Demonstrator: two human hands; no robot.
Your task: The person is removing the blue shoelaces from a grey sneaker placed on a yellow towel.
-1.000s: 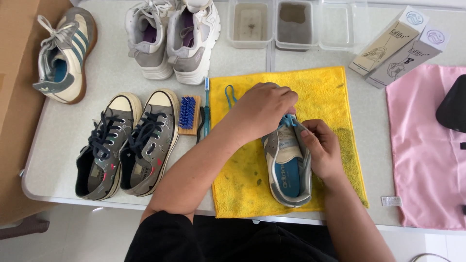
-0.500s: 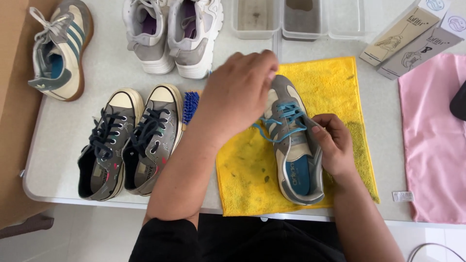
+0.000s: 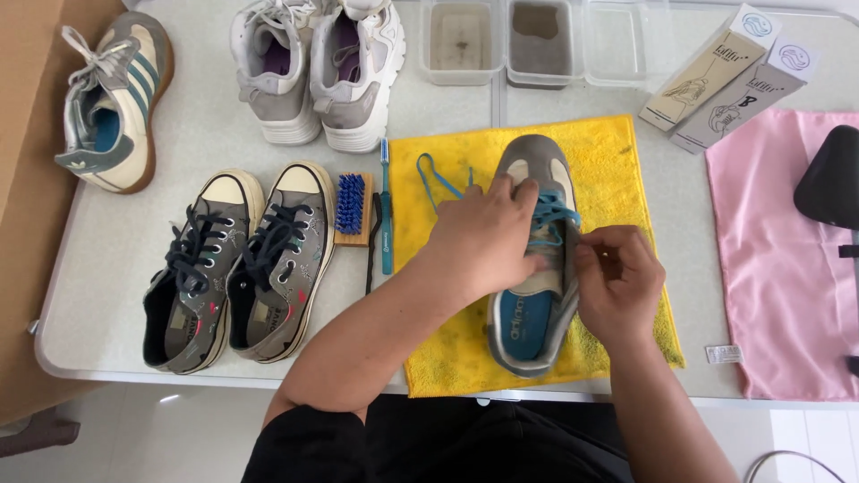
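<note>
A grey sneaker (image 3: 537,170) with a blue insole and blue laces (image 3: 553,217) lies on a yellow cloth (image 3: 608,143), toe pointing away from me. My left hand (image 3: 483,237) rests on the shoe's left side over the lacing, fingers curled on it. My right hand (image 3: 617,282) pinches the blue lace at the shoe's right edge. A loose loop of blue lace (image 3: 436,182) trails onto the cloth to the left of the toe.
Left of the cloth lie a blue toothbrush (image 3: 386,206) and a blue-bristled wooden brush (image 3: 351,207). A grey canvas pair (image 3: 242,264), a white pair (image 3: 318,67) and a single striped sneaker (image 3: 112,103) sit further left. Plastic tubs (image 3: 537,40), two boxes (image 3: 725,80) and a pink cloth (image 3: 787,268) lie behind and right.
My left hand came down from above the shoe onto its lacing. The right hand shifted up the shoe's right side, still on the lace. The shoe sits straighter on the cloth.
</note>
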